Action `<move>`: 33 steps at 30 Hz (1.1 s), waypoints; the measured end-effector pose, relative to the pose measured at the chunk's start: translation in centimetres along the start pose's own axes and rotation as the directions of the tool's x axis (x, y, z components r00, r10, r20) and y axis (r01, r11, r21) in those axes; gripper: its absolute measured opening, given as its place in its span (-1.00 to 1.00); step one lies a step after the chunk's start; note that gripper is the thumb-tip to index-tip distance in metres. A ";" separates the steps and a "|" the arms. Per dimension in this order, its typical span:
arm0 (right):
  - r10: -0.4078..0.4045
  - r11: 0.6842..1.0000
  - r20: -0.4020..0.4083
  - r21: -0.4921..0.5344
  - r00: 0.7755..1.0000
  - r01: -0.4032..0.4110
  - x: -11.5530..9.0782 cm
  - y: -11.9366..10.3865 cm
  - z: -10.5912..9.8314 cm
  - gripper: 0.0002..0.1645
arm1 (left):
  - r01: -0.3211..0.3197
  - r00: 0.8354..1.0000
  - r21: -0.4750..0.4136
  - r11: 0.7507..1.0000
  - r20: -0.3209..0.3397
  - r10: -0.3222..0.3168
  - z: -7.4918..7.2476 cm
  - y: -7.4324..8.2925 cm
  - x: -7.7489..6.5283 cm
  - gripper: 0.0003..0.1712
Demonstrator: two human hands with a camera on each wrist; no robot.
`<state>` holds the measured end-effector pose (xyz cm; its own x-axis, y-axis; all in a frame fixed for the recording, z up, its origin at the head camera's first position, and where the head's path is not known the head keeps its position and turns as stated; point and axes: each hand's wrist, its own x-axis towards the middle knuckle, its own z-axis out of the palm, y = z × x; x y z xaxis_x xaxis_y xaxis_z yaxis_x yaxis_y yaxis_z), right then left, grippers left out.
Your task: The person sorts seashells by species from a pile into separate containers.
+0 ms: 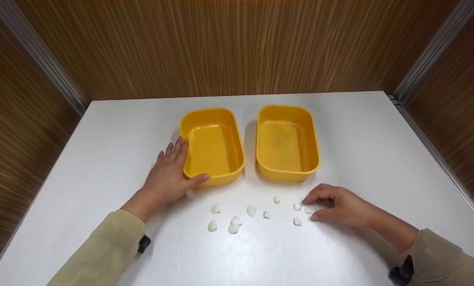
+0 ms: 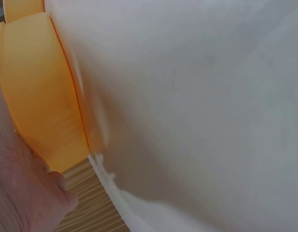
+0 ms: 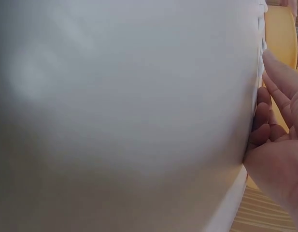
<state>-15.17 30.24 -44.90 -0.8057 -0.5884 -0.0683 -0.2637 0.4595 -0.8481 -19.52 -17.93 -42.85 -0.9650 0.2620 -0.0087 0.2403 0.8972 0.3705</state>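
Two yellow rectangular containers stand side by side, the left container [image 1: 211, 151] and the right container [image 1: 284, 149]. My left hand [image 1: 167, 176] rests against the left container, its fingers spread along the left side and its thumb over the near rim. Small white pebble-like pieces lie scattered before the containers. Over at the right, my right hand [image 1: 342, 206] is low over the table, thumb and index finger apart. One white piece [image 1: 308, 210] lies between those fingertips, and another piece [image 1: 297, 206] is just left of the index fingertip. I cannot tell whether either is touched.
More white pieces, such as a pair of touching pieces [image 1: 235, 225] and a larger flat one [image 1: 251, 211], lie on the white table [image 1: 237, 262]. Wood-grain panels [image 1: 237, 47] enclose the back and sides of the table.
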 end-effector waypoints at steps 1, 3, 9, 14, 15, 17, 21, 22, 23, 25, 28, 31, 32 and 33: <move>-0.001 1.000 0.001 -0.004 1.000 0.001 0.0 0.0 0.0 -0.63 | 0.000 1.000 0.004 1.000 0.001 0.000 0.0 0.0 0.0 0.48; -0.010 1.000 -0.001 -0.012 1.000 0.010 0.0 0.0 0.0 -0.64 | -0.001 1.000 0.011 1.000 0.005 0.001 -0.1 0.1 0.0 0.48; -0.003 1.000 0.000 0.001 1.000 0.003 -0.2 0.0 0.1 -0.67 | -0.014 1.000 0.023 1.000 -0.001 0.014 -0.1 0.1 -0.1 0.46; 0.005 1.000 -0.001 -0.005 1.000 -0.005 -0.1 0.0 0.1 -0.69 | -0.012 1.000 0.028 1.000 -0.004 0.012 -0.1 0.1 -0.1 0.47; 0.003 1.000 -0.003 -0.007 1.000 -0.003 -0.1 0.0 0.2 -0.69 | -0.012 1.000 0.028 1.000 -0.004 0.013 -0.1 0.1 -0.1 0.47; -0.003 1.000 -0.007 -0.013 1.000 0.003 -0.1 0.1 0.2 -0.69 | -0.015 1.000 0.027 1.000 -0.004 0.015 -0.1 0.1 -0.1 0.46; -0.035 0.999 -0.017 -0.033 0.999 0.034 -0.1 0.1 0.3 -0.71 | -0.017 1.000 0.028 0.999 -0.001 0.017 -0.1 0.1 -0.2 0.46; -0.041 0.998 -0.020 -0.042 0.999 0.040 -0.1 0.1 0.3 -0.71 | -0.017 1.000 0.029 0.999 -0.001 0.017 -0.1 0.1 -0.2 0.46; -0.048 0.998 -0.023 -0.049 0.999 0.047 -0.1 0.1 0.4 -0.72 | -0.017 1.000 0.029 0.999 -0.001 0.017 -0.1 0.1 -0.2 0.46; -0.048 0.997 -0.031 -0.061 0.998 0.046 -0.1 0.0 0.4 -0.73 | -0.017 1.000 0.028 0.999 -0.003 0.017 -0.1 0.0 -0.2 0.46; -0.037 0.997 -0.044 -0.073 0.998 0.034 -0.1 -0.1 0.5 -0.75 | -0.019 1.000 0.025 1.000 -0.007 0.019 -0.1 0.0 -0.1 0.46; -0.029 0.997 -0.051 -0.072 0.998 0.025 -0.1 -0.2 0.5 -0.77 | -0.018 1.000 0.026 0.999 -0.004 0.018 -0.1 0.1 -0.1 0.47; -0.028 0.997 -0.053 -0.073 0.998 0.024 -0.1 -0.2 0.5 -0.78 | -0.018 1.000 0.027 0.999 -0.004 0.018 -0.1 0.1 -0.1 0.47; -0.025 0.997 -0.055 -0.073 0.998 0.021 -0.1 -0.3 0.5 -0.78 | -0.017 1.000 0.026 1.000 -0.002 0.017 -0.1 0.1 -0.1 0.47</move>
<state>-14.79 29.84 -44.92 -0.8268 -0.5622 -0.0176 -0.3189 0.4943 -0.8087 -19.45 -17.87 -42.70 -0.9610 0.2767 -0.0005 0.2594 0.9017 0.3460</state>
